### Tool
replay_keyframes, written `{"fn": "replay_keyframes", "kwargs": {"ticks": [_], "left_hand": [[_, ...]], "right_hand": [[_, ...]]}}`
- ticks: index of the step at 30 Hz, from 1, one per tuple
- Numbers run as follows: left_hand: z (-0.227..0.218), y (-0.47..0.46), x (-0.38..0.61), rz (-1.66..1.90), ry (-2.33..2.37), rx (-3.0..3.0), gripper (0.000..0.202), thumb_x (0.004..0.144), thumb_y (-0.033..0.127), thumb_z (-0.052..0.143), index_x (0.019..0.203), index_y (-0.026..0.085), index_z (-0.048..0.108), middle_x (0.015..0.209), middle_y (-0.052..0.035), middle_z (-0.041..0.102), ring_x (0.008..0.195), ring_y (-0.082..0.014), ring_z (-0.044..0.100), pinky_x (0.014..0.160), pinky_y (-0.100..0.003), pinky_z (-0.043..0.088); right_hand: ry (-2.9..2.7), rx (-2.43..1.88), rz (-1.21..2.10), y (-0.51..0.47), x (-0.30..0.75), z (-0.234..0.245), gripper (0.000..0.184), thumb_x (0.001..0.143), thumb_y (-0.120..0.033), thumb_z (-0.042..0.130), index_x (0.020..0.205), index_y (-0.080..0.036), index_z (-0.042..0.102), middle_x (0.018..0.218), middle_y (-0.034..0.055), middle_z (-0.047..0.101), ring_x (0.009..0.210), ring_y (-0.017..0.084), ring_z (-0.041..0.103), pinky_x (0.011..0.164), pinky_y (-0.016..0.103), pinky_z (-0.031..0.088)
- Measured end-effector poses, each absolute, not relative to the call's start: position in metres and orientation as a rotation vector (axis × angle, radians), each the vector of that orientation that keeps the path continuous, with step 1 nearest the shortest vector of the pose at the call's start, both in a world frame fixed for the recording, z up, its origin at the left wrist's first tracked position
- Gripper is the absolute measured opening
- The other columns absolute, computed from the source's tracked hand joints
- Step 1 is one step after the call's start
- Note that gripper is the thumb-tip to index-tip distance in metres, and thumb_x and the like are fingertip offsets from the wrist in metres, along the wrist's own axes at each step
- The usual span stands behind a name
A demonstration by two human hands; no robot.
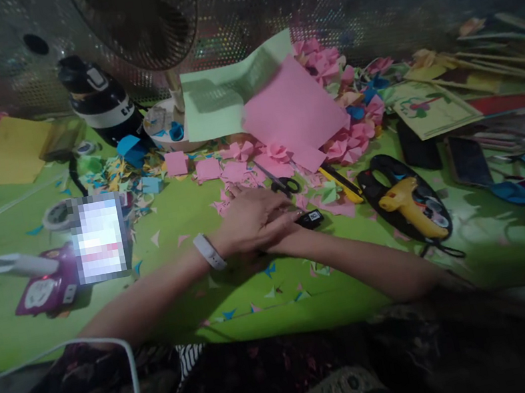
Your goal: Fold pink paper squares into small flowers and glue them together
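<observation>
Near the middle of the green table, my left hand (pixel 256 218), with a pale band on its wrist, lies flat over my right hand (pixel 278 242). Its fingers are stretched out across the right wrist area, and it holds nothing I can see. Most of my right hand is hidden underneath, so its fingers cannot be made out. A small black object with a white label (pixel 315 216) sits right beside the crossed hands. Just beyond them lie black-handled scissors (pixel 286 185), a yellow cutter knife (pixel 341 184) and pink paper scraps (pixel 223 205).
A yellow glue gun (pixel 409 206) rests on a black holder at right, near dark phones (pixel 468 160). Behind are a large pink sheet (pixel 295 106), a green sheet (pixel 212 100), folded pink flowers (pixel 353 146), a bottle (pixel 107 108) and a fan (pixel 142 14). A lit screen (pixel 98 239) stands left.
</observation>
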State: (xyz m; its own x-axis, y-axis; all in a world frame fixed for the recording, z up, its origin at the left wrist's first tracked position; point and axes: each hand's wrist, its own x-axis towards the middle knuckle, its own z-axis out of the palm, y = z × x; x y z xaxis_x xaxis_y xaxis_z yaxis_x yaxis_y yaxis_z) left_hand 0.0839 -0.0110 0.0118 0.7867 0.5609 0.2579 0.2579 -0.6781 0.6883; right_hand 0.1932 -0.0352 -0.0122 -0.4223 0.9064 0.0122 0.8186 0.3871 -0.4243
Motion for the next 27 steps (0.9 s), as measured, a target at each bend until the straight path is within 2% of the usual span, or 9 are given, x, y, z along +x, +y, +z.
{"fn": "replay_keyframes", "kwargs": {"ticks": [3,5,7,9,13,16,20,23,27], "left_hand": [[0.018,-0.01,0.067,0.846,0.68,2.178,0.036,0.095,0.034,0.047,0.125,0.019,0.062,0.134,-0.0114,0.063,0.125,-0.0243,0.056,0.106,-0.04,0.045],[0.017,-0.006,0.051,0.997,1.005,2.052,0.033,0.092,0.025,0.048,0.12,0.018,0.062,0.126,-0.0104,0.065,0.121,-0.0238,0.058,0.101,-0.039,0.048],[0.015,-0.003,0.037,0.928,1.191,1.955,0.025,0.085,0.021,0.052,0.106,0.016,0.065,0.106,-0.0088,0.069,0.103,-0.0225,0.064,0.089,-0.035,0.053],[0.016,-0.002,0.025,0.678,1.175,1.855,0.019,0.084,0.02,0.05,0.094,0.015,0.066,0.085,-0.0059,0.069,0.083,-0.0193,0.066,0.076,-0.03,0.054],[0.024,-0.004,0.017,0.371,1.088,1.554,0.017,0.082,0.024,0.052,0.089,0.016,0.066,0.072,-0.0038,0.071,0.061,-0.016,0.066,0.059,-0.024,0.051],[0.028,-0.006,0.019,0.184,1.031,1.355,0.02,0.073,0.022,0.065,0.092,0.017,0.069,0.071,-0.0045,0.073,0.058,-0.0168,0.068,0.055,-0.023,0.051],[0.017,-0.014,0.026,0.178,0.925,1.201,0.032,0.062,0.017,0.08,0.091,0.019,0.068,0.078,-0.003,0.075,0.066,-0.0168,0.071,0.062,-0.025,0.055],[0.004,-0.018,0.03,0.229,0.876,1.199,0.03,0.062,0.014,0.082,0.086,0.019,0.065,0.072,0.0001,0.072,0.063,-0.0142,0.068,0.062,-0.024,0.053],[-0.008,-0.019,0.032,0.234,0.867,1.295,0.022,0.065,0.013,0.082,0.079,0.017,0.065,0.068,-0.0009,0.07,0.061,-0.0136,0.066,0.059,-0.023,0.051]], "right_hand": [[-2.355,-1.554,0.592,-0.037,0.198,-0.003,0.026,0.095,-0.022,0.046,0.111,-0.018,0.067,0.108,0.0106,0.071,0.105,0.025,0.063,0.095,0.037,0.049],[-2.297,-1.558,0.608,-0.035,0.199,0.003,0.032,0.1,-0.024,0.038,0.106,-0.015,0.068,0.103,0.0115,0.071,0.096,0.023,0.064,0.088,0.036,0.049],[-2.218,-1.5,0.69,-0.033,0.2,0.009,0.029,0.098,-0.025,0.043,0.103,-0.014,0.07,0.103,0.0112,0.072,0.093,0.021,0.064,0.084,0.035,0.048],[-2.171,-1.416,0.793,-0.032,0.203,0.017,0.025,0.095,-0.025,0.051,0.106,-0.015,0.071,0.106,0.0099,0.073,0.093,0.02,0.065,0.082,0.032,0.047],[-2.308,-1.376,0.888,-0.035,0.215,0.041,0.026,0.093,-0.024,0.053,0.109,-0.017,0.073,0.104,0.0077,0.074,0.088,0.018,0.064,0.078,0.031,0.043],[-2.538,-1.372,0.839,-0.04,0.229,0.062,0.024,0.091,-0.03,0.059,0.106,-0.021,0.074,0.096,0.006,0.074,0.084,0.02,0.063,0.074,0.031,0.04],[-2.751,-1.299,0.835,-0.047,0.239,0.076,0.026,0.084,-0.044,0.07,0.104,-0.026,0.074,0.097,0.0051,0.074,0.083,0.021,0.063,0.068,0.031,0.038],[-2.833,-1.367,0.744,-0.051,0.237,0.073,0.019,0.082,-0.036,0.073,0.097,-0.026,0.074,0.093,0.0057,0.074,0.078,0.021,0.062,0.064,0.032,0.036],[-2.832,-1.349,0.704,-0.052,0.236,0.068,0.01,0.082,-0.029,0.073,0.091,-0.026,0.073,0.083,0.004,0.072,0.075,0.02,0.06,0.066,0.032,0.036]]}}
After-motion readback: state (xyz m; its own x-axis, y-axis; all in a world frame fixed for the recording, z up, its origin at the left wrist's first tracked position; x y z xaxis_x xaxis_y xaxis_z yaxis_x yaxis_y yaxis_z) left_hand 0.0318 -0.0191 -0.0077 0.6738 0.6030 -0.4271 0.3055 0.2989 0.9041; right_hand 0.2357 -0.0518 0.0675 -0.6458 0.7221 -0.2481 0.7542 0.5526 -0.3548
